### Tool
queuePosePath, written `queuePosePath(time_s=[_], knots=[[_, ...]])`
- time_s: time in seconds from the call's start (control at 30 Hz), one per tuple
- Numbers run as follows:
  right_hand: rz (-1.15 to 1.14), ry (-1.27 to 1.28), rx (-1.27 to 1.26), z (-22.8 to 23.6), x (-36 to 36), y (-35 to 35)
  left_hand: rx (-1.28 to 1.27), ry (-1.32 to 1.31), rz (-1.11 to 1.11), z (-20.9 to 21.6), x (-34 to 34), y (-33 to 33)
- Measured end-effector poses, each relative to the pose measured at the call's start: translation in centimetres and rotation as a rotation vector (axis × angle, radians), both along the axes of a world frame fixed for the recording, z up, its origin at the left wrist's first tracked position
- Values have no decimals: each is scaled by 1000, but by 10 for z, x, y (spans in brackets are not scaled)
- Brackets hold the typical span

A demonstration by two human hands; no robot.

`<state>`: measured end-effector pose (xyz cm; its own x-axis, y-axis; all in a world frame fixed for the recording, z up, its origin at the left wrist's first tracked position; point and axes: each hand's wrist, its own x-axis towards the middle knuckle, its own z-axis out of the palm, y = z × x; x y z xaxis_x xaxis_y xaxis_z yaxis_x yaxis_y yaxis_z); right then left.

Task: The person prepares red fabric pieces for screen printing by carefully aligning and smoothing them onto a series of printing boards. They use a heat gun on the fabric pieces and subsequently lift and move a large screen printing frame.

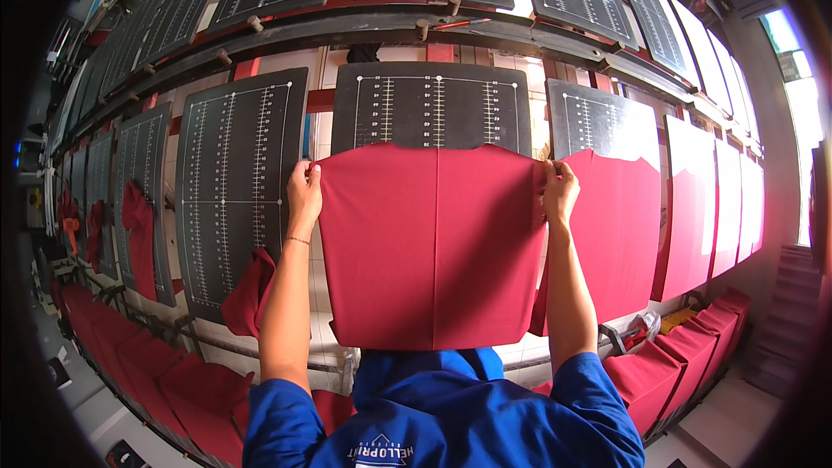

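A dark red cut fabric panel [381, 243], shaped like a shirt body with a neckline at its far edge, is spread between my hands. A straight crease runs down its middle. My left hand [304, 195] pinches the panel's far left corner, and my right hand [561, 191] grips the far right corner. The panel covers the near part of a black printing board [433, 108] marked with white scales and dots. Just right of my right hand, another red fabric panel [607, 225] lies flat on the neighbouring board [602, 121].
More marked black boards [234, 182] stand in rows left and beyond. A crumpled red cloth [251, 295] hangs at the left board's near end. A dark metal rail [347, 30] with pegs crosses behind, carrying a thin red tool [462, 24]. Folded red fabric [199, 399] hangs along the near side.
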<state>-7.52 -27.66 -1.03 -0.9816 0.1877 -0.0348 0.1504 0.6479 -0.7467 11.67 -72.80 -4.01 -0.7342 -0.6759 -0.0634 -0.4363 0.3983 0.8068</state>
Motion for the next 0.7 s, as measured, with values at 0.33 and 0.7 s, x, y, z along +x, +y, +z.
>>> queuePosePath(time_s=[0.33,0.7], knots=[[0,85,70,-4,-4,0,-137,-62,38,7,-13,9],[24,14,202,2,-6,-13,-279,-91,75,-7,-22,9]])
